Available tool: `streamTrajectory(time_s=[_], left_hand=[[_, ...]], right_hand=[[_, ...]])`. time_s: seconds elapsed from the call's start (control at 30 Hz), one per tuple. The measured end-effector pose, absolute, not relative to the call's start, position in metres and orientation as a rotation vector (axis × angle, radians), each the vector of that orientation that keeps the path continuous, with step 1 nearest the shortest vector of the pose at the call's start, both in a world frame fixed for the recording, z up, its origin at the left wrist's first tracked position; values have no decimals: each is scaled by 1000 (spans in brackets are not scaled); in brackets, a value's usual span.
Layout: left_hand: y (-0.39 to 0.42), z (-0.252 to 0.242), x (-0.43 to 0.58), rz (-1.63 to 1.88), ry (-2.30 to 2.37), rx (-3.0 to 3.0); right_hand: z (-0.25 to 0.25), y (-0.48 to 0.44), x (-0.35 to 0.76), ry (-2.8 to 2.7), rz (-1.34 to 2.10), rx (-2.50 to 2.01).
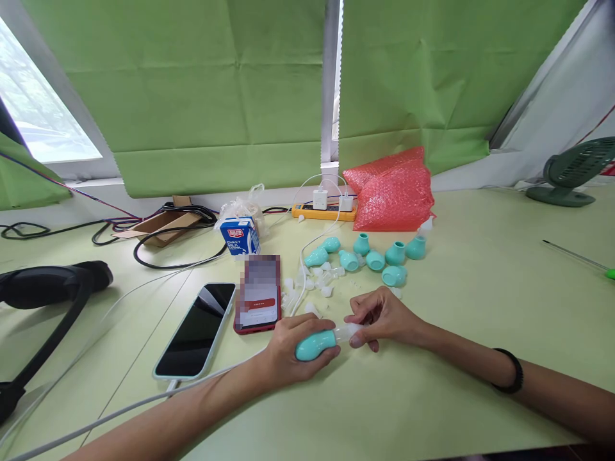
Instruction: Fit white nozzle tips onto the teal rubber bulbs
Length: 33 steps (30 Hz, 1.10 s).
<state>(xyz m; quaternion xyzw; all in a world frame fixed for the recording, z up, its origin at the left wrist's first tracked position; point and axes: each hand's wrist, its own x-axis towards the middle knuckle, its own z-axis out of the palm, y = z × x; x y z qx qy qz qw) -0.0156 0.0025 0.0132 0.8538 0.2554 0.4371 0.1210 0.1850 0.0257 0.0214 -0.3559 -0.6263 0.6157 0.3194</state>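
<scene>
The left hand wraps a turquoise bulb; the right hand pinches the far end of its clear nozzle, so the joined piece lies between both hands. Working this joint well likely means bracing the bulb without squeezing and keeping the nozzle in line. Just beyond the hands, loose clear parts and more bulbs lie on the tabletop.

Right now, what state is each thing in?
Teal bulb: held, clear tube at mouth
Left fingers: wrapped around bulb
Right fingers: pinching tube's end
Pale phone: screen dark, cable attached
Red phone: lit
Milk carton: upright
Cardboard box: open
Power strip: chargers plugged in
Green blinds: lowered
</scene>
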Motion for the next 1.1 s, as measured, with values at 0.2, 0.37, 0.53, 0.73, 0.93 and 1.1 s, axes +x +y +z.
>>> streamTrajectory(time_s=[0.2,0.37,0.53,0.73,0.93,1.1], left_hand=[[1,13,-16,1289,717,2514],[2,16,-15,1307,765,2423],[4,19,-15,1280,953,2293],[5,21,-16,1194,1035,2189],[7,20,-18,1066,1156,2115],[7,20,-18,1062,1153,2112]], right_hand=[[27,24,183,-1627,1700,-895],[32,21,180,-1559,1648,-896],[38,19,177,-1462,1529,-930],[35,21,180,-1518,1486,-981],[34,21,183,-1487,1573,-833],[37,19,183,-1572,1495,-803]])
